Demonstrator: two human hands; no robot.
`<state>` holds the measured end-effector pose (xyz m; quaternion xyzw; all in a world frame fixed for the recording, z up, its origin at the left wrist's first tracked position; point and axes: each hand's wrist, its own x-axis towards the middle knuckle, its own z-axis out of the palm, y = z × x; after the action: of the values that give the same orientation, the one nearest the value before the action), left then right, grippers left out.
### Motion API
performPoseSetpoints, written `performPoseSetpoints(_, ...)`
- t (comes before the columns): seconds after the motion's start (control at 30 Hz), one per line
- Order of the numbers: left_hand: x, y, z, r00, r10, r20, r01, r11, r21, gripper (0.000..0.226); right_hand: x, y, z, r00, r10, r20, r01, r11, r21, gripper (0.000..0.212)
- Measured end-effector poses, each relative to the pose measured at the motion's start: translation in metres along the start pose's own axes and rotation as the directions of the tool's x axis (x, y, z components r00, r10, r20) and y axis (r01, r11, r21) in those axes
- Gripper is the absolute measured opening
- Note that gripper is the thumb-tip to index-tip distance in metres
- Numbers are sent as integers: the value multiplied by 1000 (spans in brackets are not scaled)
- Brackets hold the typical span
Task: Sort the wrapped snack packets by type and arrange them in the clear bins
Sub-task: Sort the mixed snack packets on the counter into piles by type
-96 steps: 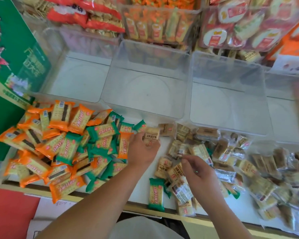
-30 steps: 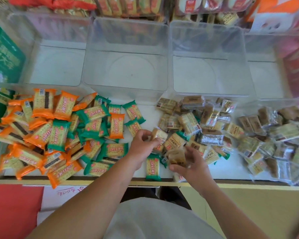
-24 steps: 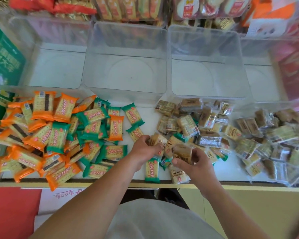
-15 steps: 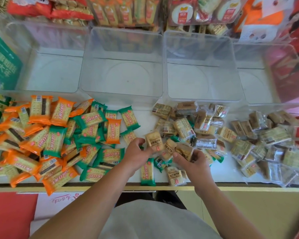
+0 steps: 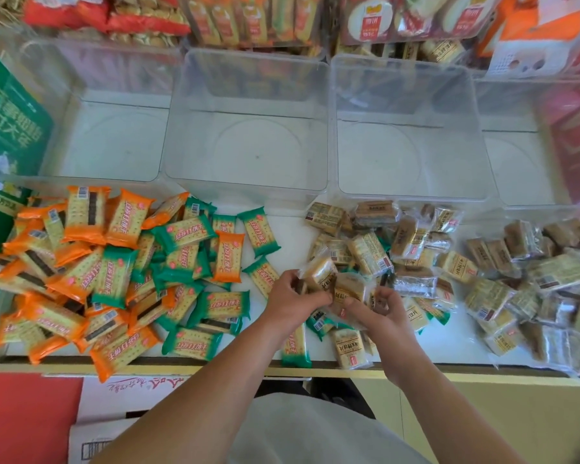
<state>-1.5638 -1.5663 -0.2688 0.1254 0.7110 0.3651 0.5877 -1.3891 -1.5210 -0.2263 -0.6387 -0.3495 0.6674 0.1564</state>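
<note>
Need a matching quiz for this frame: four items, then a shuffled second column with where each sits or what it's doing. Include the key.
Items:
1. orange and green packets
2. clear bins
3. tan packet pile
4. left hand

Matches:
a. in a row behind the piles
b. heaped from centre to right on the counter
c. grips a tan packet
d. heaped at the left of the counter

Pairs: 1-d, 2-a, 3-b, 4-c.

Bins (image 5: pixel 248 192) at back, left heap (image 5: pixel 114 272), right heap (image 5: pixel 416 256) apart on counter (image 5: pixel 290 237) in front
</note>
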Motion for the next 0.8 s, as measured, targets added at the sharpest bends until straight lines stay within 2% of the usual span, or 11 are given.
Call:
performPoseSetpoints(0.13,-10,4,-1,999,9,43,-7,999,-36,35,2,-7,4,997,1,76,-2,1000,13,56)
performPoseSetpoints(0.3,-30,11,-15,990,139,-30,-140,988,-57,49,-6,-20,11,989,-62,136,59,998,22,53)
performPoseSetpoints(0.4,-41,13,-20,957,268,-114,-268,963,14,44,-14,-24,15,984,-88,157,81,995,50,58)
performPoseSetpoints(0.5,-52,20,-22,894,411,-177,-382,907,177,50,-26,-29,18,984,-116,135,105,991,84,61)
performPoseSetpoints(0.67,-75,37,-8,830,543,-129,-492,821,290,71,-50,-42,7,979,-199,44,194,977,90,59)
performPoseSetpoints(0.8,-87,52,23,785,612,-95,-549,758,351,77,-60,-55,-21,966,-257,10,257,965,49,77)
